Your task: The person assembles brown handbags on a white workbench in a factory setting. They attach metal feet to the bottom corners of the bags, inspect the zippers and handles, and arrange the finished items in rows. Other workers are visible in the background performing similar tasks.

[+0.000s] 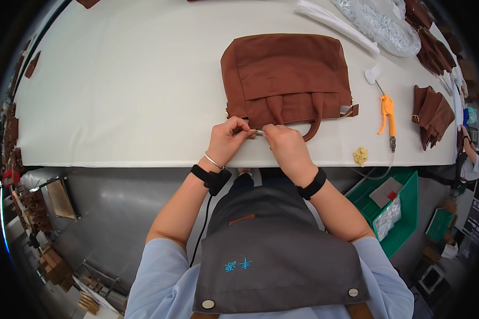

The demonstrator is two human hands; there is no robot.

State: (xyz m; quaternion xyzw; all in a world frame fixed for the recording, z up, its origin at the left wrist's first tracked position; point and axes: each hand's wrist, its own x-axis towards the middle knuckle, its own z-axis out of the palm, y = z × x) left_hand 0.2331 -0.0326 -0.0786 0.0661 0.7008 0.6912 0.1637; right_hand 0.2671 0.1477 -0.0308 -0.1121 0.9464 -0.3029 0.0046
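Observation:
A brown handbag (287,64) lies flat on the white table, its handles (316,114) toward me. At its near left edge my left hand (229,141) is closed in a pinch at one end of a small, slim white and gold-coloured piece (258,132). My right hand (288,149) pinches the other end, its fingers turned inward. I cannot make out what kind of piece it is, or whether it is joined to the bag. Small gold-coloured fittings show at both sides of the bag.
Right of the bag lie an orange air blow gun (387,114) with a hose, a crumpled yellow lump (360,156) and a folded brown leather piece (431,117). Farther back are a white roll (335,25) and clear plastic wrap (383,26). A green crate (404,212) stands below the table edge.

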